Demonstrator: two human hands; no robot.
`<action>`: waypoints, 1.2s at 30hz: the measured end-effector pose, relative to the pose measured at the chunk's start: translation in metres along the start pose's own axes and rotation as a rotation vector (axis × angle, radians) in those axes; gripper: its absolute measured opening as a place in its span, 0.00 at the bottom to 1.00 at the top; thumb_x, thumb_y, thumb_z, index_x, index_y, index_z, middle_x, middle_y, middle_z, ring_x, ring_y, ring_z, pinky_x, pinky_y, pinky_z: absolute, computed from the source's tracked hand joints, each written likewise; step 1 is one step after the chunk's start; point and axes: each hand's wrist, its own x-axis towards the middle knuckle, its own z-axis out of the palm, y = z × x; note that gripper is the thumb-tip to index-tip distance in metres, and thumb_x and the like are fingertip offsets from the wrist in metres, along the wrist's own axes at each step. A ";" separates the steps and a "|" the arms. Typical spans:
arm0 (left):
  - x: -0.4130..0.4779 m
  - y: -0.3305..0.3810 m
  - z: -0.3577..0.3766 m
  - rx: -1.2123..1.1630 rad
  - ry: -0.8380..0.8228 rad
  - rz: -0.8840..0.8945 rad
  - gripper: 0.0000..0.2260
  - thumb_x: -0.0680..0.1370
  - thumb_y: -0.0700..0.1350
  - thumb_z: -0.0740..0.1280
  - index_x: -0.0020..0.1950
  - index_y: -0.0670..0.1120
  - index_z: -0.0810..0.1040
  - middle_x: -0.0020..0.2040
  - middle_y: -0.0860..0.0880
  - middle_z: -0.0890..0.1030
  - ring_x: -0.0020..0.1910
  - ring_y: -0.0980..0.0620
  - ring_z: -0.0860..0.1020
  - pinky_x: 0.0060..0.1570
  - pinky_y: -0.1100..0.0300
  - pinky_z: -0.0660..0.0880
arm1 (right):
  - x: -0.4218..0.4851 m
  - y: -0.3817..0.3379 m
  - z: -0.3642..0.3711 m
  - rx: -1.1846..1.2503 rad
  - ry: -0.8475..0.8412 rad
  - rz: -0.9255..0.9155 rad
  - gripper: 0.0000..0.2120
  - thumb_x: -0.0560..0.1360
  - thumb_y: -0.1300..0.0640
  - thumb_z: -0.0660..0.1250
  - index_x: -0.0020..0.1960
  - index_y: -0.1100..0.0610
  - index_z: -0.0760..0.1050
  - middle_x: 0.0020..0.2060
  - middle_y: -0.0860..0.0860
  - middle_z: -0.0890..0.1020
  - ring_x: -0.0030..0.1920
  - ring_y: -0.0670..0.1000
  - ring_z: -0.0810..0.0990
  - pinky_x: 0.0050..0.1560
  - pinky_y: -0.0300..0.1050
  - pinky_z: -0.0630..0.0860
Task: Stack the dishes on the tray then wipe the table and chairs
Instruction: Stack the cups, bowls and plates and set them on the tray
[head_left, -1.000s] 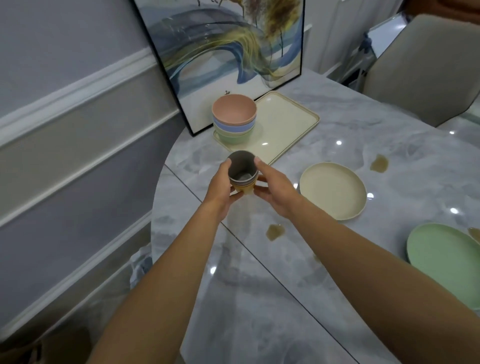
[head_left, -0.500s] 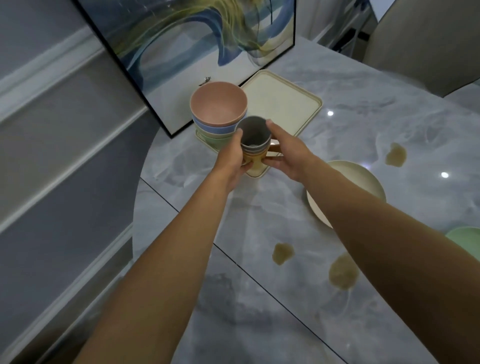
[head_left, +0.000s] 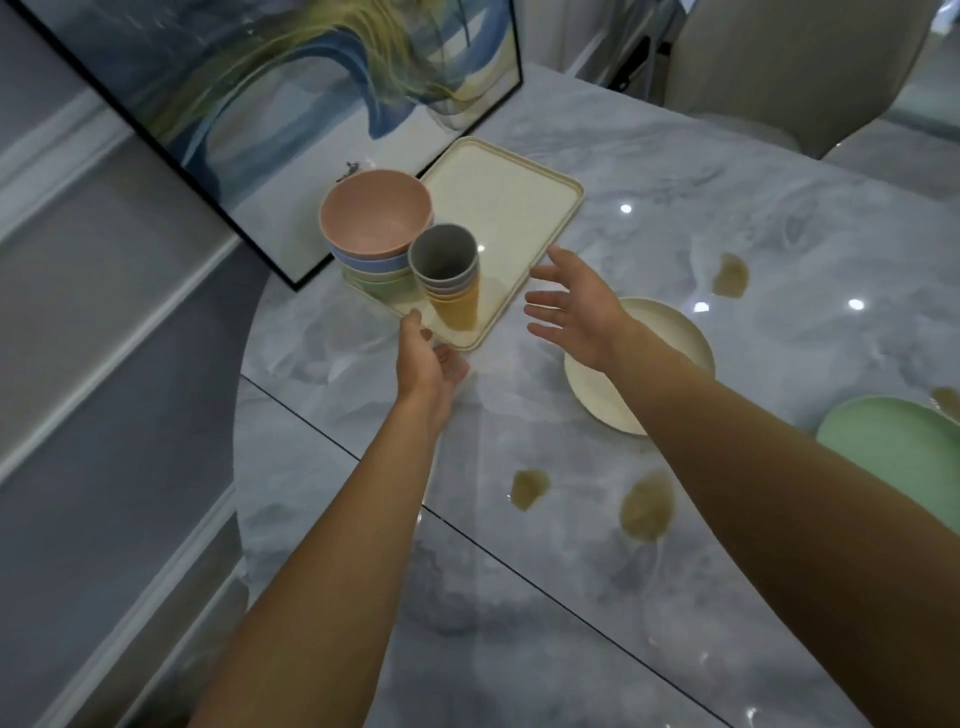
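A cream tray (head_left: 511, 208) lies on the marble table (head_left: 675, 218) by a leaning picture. On its near left corner stands a stack of bowls (head_left: 375, 228), pink on top. Next to the bowls a stack of cups (head_left: 450, 280), grey over yellow, stands upright on the tray. My left hand (head_left: 428, 364) hovers just in front of the tray's near edge, fingers relaxed, holding nothing. My right hand (head_left: 576, 306) is spread open to the right of the cups, apart from them. A cream plate (head_left: 670, 353) lies partly under my right wrist. A green plate (head_left: 898, 447) sits at the right edge.
Brown spill patches mark the table: one far right (head_left: 731, 275), two near the middle (head_left: 529, 488) (head_left: 647, 506), one by the green plate (head_left: 945, 400). A framed picture (head_left: 291, 104) leans on the wall. A beige chair (head_left: 795, 62) stands at the far side.
Both hands carried the cup stack forward, set it down on the tray beside the bowls, and let go. They have drawn back a little and opened.
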 end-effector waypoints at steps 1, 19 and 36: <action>-0.004 -0.009 0.000 0.032 0.001 0.003 0.25 0.84 0.60 0.58 0.75 0.45 0.70 0.69 0.41 0.76 0.68 0.41 0.76 0.70 0.42 0.73 | -0.009 0.002 -0.015 0.027 0.010 -0.006 0.27 0.80 0.36 0.63 0.69 0.55 0.75 0.65 0.59 0.78 0.64 0.58 0.78 0.68 0.57 0.76; -0.024 -0.103 0.091 0.741 0.059 0.137 0.27 0.75 0.45 0.71 0.74 0.47 0.70 0.66 0.42 0.77 0.60 0.39 0.81 0.59 0.42 0.81 | -0.208 0.075 -0.302 -0.539 0.945 -0.249 0.07 0.79 0.54 0.67 0.56 0.53 0.80 0.50 0.49 0.83 0.48 0.52 0.83 0.48 0.47 0.77; -0.031 -0.131 0.109 0.672 0.149 0.147 0.16 0.75 0.26 0.66 0.57 0.41 0.81 0.58 0.45 0.80 0.55 0.41 0.81 0.46 0.48 0.85 | -0.230 0.140 -0.369 -0.401 1.130 0.078 0.07 0.75 0.63 0.67 0.52 0.60 0.75 0.46 0.55 0.81 0.45 0.57 0.80 0.44 0.50 0.79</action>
